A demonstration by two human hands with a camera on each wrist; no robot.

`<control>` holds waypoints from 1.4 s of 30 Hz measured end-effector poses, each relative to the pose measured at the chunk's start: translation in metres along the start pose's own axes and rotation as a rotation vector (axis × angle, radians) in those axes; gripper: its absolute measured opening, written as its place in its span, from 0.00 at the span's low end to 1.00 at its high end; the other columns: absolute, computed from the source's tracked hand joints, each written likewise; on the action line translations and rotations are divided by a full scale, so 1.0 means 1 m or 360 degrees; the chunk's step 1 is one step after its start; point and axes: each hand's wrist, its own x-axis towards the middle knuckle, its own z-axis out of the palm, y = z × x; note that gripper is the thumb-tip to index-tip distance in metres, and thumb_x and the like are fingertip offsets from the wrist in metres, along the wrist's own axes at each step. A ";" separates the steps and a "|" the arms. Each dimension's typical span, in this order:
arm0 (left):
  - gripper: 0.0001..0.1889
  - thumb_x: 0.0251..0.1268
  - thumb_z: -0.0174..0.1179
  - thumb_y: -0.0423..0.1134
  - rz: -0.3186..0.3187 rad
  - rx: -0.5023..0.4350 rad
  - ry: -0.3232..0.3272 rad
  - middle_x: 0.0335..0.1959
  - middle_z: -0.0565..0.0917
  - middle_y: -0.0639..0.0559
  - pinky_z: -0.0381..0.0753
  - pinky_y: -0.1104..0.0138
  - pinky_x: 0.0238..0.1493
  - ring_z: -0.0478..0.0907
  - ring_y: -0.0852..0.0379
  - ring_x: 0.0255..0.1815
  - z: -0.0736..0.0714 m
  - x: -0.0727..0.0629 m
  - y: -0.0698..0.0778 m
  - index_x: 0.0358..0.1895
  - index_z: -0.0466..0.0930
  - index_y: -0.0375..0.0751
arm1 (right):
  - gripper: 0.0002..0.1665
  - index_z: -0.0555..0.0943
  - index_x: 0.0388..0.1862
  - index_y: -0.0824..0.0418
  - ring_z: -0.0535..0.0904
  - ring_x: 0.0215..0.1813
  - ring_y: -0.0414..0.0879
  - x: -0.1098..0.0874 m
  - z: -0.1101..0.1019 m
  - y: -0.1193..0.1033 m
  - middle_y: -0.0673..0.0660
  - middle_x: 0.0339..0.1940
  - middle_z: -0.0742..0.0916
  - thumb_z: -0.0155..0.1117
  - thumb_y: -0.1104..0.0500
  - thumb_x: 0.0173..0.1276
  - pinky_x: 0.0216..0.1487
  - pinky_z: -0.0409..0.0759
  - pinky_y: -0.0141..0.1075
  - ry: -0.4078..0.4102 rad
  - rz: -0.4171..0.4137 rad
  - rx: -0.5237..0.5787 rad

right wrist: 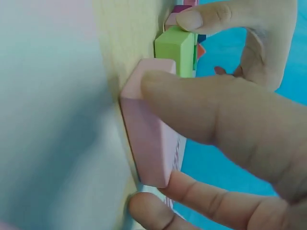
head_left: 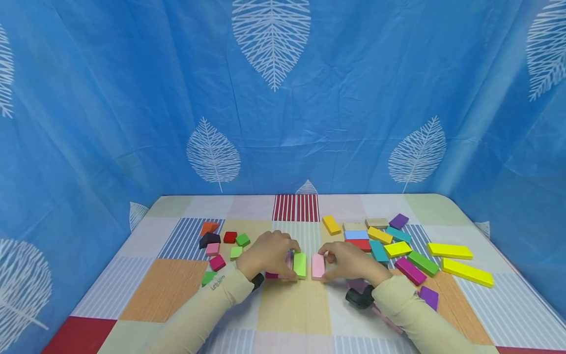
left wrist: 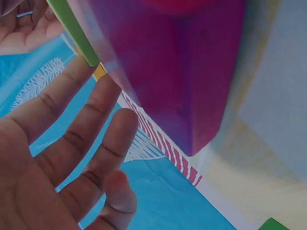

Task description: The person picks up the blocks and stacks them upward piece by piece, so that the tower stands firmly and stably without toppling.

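My left hand [head_left: 270, 253] pinches a light green block [head_left: 300, 266] between thumb and fingers near the middle of the table. Partly hidden beneath that hand lies a magenta block [head_left: 271, 275]; a purple block [left wrist: 192, 86] fills much of the left wrist view. Just to the right, my right hand [head_left: 353, 259] grips a pale pink block [head_left: 318, 267] at its ends. In the right wrist view, its thumb presses on the near end of the pink block [right wrist: 148, 124] and the fingers reach round the far end. A narrow gap separates the two held blocks in the head view.
Small blocks lie left, among them a red block [head_left: 230, 237], a black block [head_left: 210, 240] and a pink block [head_left: 212, 249]. A larger cluster spreads right, including teal [head_left: 379, 251], magenta [head_left: 410, 271] and long yellow blocks [head_left: 467, 273]. A blue curtain [head_left: 336, 98] hangs behind.
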 end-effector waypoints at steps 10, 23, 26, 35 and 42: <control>0.31 0.48 0.86 0.58 -0.0070 0.0001 -0.0021 0.45 0.90 0.55 0.81 0.60 0.45 0.80 0.56 0.42 0.001 -0.002 -0.003 0.54 0.91 0.46 | 0.33 0.85 0.57 0.64 0.72 0.33 0.44 0.010 0.008 -0.005 0.51 0.32 0.79 0.89 0.58 0.54 0.33 0.70 0.35 -0.0023 0.0051 0.0137; 0.29 0.49 0.86 0.52 -0.0114 -0.0158 -0.0063 0.42 0.88 0.55 0.82 0.64 0.39 0.76 0.60 0.37 0.002 -0.003 -0.003 0.53 0.90 0.43 | 0.33 0.85 0.59 0.61 0.74 0.35 0.47 0.016 0.011 -0.010 0.52 0.34 0.80 0.89 0.59 0.55 0.34 0.73 0.37 -0.0047 0.0129 0.0136; 0.31 0.49 0.86 0.53 -0.0125 -0.0151 -0.0071 0.45 0.88 0.54 0.84 0.62 0.41 0.77 0.59 0.39 0.002 -0.003 -0.003 0.56 0.90 0.43 | 0.34 0.85 0.61 0.61 0.74 0.36 0.47 0.015 0.010 -0.010 0.52 0.35 0.81 0.88 0.59 0.55 0.35 0.73 0.37 -0.0048 0.0109 0.0131; 0.29 0.65 0.78 0.47 -0.0144 -0.0551 0.0099 0.64 0.86 0.47 0.84 0.46 0.64 0.81 0.45 0.66 -0.008 -0.026 -0.004 0.68 0.85 0.44 | 0.29 0.82 0.64 0.67 0.75 0.36 0.44 -0.009 -0.010 0.014 0.50 0.40 0.84 0.79 0.60 0.67 0.40 0.78 0.36 -0.0046 -0.0110 0.0317; 0.23 0.77 0.67 0.36 -0.0054 -0.1299 0.0365 0.64 0.86 0.39 0.86 0.54 0.60 0.81 0.39 0.63 0.001 -0.052 -0.009 0.70 0.81 0.36 | 0.11 0.88 0.48 0.63 0.76 0.34 0.40 -0.039 -0.035 0.042 0.49 0.41 0.88 0.77 0.63 0.69 0.37 0.80 0.32 -0.0083 -0.0239 0.0283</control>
